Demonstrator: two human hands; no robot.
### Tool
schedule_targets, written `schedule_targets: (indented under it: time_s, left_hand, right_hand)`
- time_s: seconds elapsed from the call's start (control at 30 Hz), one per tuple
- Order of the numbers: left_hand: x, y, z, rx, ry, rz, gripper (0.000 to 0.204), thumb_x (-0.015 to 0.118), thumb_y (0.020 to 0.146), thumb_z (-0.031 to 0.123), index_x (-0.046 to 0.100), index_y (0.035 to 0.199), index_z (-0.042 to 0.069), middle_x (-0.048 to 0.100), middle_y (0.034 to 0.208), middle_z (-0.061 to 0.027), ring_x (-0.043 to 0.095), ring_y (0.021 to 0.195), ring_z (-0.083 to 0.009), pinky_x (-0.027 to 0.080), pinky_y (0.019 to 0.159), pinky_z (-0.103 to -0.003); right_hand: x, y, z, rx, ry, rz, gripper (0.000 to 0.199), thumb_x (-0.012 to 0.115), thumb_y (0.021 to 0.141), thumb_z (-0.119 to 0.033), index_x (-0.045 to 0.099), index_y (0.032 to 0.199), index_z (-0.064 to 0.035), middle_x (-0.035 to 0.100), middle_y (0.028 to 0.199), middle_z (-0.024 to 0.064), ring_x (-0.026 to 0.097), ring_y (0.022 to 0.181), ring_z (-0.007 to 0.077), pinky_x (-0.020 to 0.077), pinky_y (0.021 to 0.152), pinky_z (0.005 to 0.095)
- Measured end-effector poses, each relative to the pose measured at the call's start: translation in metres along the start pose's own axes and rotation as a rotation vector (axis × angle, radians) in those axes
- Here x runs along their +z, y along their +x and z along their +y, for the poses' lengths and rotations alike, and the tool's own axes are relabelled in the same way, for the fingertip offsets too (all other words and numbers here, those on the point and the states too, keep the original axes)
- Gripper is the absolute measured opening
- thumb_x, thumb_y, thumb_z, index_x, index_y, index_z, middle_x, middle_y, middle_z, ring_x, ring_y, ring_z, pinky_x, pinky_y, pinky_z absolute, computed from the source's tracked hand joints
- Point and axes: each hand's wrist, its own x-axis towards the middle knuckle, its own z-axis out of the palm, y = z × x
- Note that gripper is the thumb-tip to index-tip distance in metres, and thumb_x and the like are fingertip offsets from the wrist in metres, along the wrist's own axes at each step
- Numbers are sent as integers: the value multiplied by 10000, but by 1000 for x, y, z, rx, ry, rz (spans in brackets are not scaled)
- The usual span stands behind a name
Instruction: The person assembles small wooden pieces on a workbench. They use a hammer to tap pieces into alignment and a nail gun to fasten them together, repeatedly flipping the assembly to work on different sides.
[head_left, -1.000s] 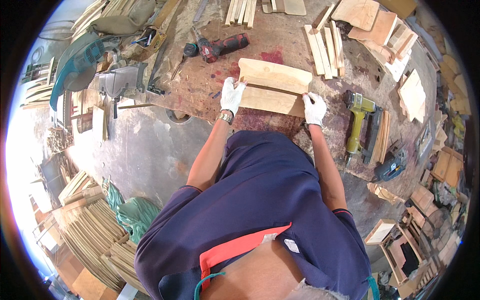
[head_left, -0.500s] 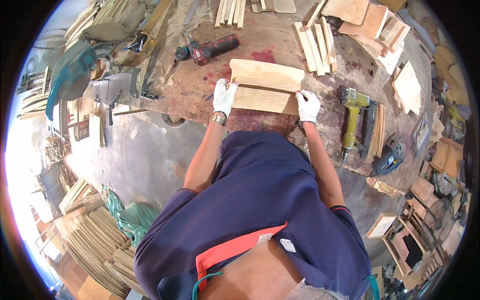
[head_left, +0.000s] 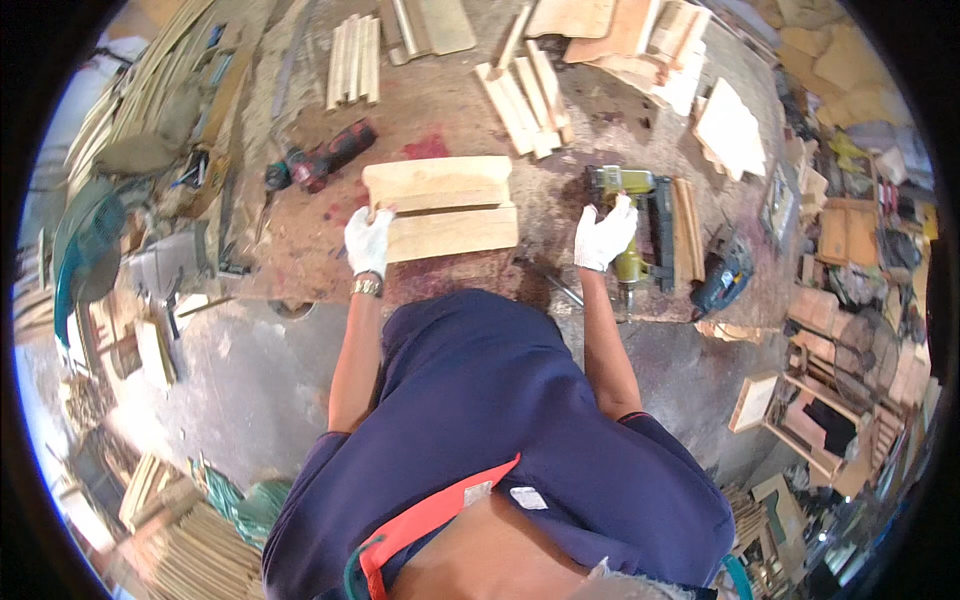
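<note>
Two pale wooden boards (head_left: 452, 230) lie side by side on the workbench with a dark gap between them; the far one has shaped ends. At their left end my gloved left hand (head_left: 367, 243) grips the wood with thumb and fingers. My right hand (head_left: 604, 237), also in a white glove, is over a yellow-green nail gun (head_left: 628, 268) with a black magazine. Its fingers are apart, and whether they touch the gun I cannot tell.
A red and black cordless drill (head_left: 335, 155) lies beyond the boards. Wood strips (head_left: 354, 62) and panels (head_left: 570, 17) are at the back. Right of the nail gun are thin strips (head_left: 688, 230) and a dark power tool (head_left: 722, 272). A teal saw (head_left: 85, 245) stands left.
My right hand has let go of the boards' right end and moved right to the nail gun. My left hand stays at their left end. The whole view has swung right.
</note>
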Motion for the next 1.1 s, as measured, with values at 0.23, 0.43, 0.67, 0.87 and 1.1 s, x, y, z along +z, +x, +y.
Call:
schedule_targets:
  time_s: [0.23, 0.43, 0.67, 0.87, 1.1]
  left_hand:
    - [-1, -1, 3, 40, 173, 98, 465, 764, 813, 400, 645, 872, -45, 675, 792, -172, 603, 711, -248, 470, 702, -380]
    - [-4, -3, 19, 11, 171, 22, 535, 782, 780, 464, 644, 888, -42, 659, 781, -187, 609, 700, -282, 468, 675, -411]
    - [-5, -9, 29, -41, 244, 13, 557, 794, 769, 501, 655, 902, -21, 673, 804, -199, 661, 762, -331, 493, 701, -427]
    - [-6, -11, 38, -32, 252, 61, 613, 807, 761, 511, 675, 1008, -34, 708, 908, -208, 687, 849, -336, 516, 760, -419]
    - [-7, -14, 39, -20, 260, 64, 593, 772, 782, 535, 657, 958, -20, 690, 935, -206, 660, 878, -332, 486, 784, -425]
  right_hand:
    - [-2, 17, 66, 260, -318, -364, 1054, 736, 764, -176, 127, 1617, -65, 652, 1035, 239, 670, 887, 404, 533, 817, 510]
    - [-7, 62, 74, 90, -235, -669, 1081, 730, 742, -253, 119, 1611, -51, 700, 1018, 300, 699, 902, 442, 560, 817, 493]
    - [-88, 74, 5, 413, 606, -1088, 315, 757, 797, -88, 643, 1077, 0, 668, 808, 64, 640, 582, 154, 510, 519, 298]
    - [-92, 37, -56, 406, 984, -1175, 255, 652, 830, -40, 697, 1077, 5, 626, 677, 40, 567, 501, 126, 445, 466, 275]
    - [-78, 36, -69, 386, 848, -1241, 239, 651, 829, -24, 705, 1058, 21, 621, 679, 29, 563, 494, 123, 458, 462, 277]
